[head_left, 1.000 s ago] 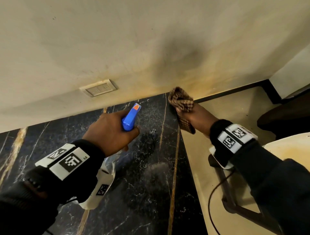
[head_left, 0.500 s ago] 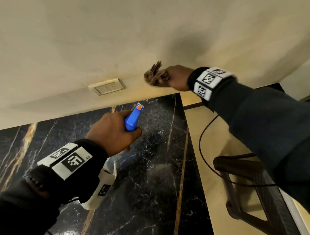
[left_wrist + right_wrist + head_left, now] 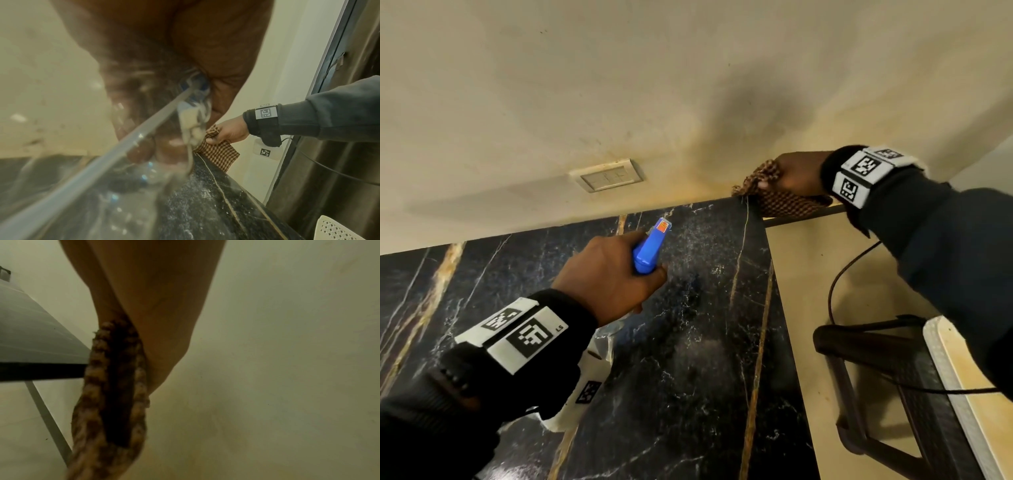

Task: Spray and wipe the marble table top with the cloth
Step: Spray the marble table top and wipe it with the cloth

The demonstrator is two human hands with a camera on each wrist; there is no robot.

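The black marble table top (image 3: 688,359) with gold and white veins fills the lower left of the head view, speckled with spray droplets (image 3: 197,191). My left hand (image 3: 613,274) grips a spray bottle with a blue head (image 3: 650,250) over the table, nozzle towards the wall. My right hand (image 3: 794,171) grips a brown checked cloth (image 3: 784,202) at the table's far right corner, against the wall. The cloth (image 3: 220,152) hangs past the table's edge. In the right wrist view the cloth (image 3: 115,386) dangles from the hand beside the table edge (image 3: 41,371).
A cream wall (image 3: 654,85) rises behind the table, with a switch plate (image 3: 607,176) on it. A dark chair (image 3: 887,377) and a black cable (image 3: 839,284) stand on the tiled floor at the right. A white perforated object (image 3: 337,229) lies at the lower right.
My right hand swung the cloth up along the wall, then came down right to the table's far corner. The left hand stayed over the table with the bottle.
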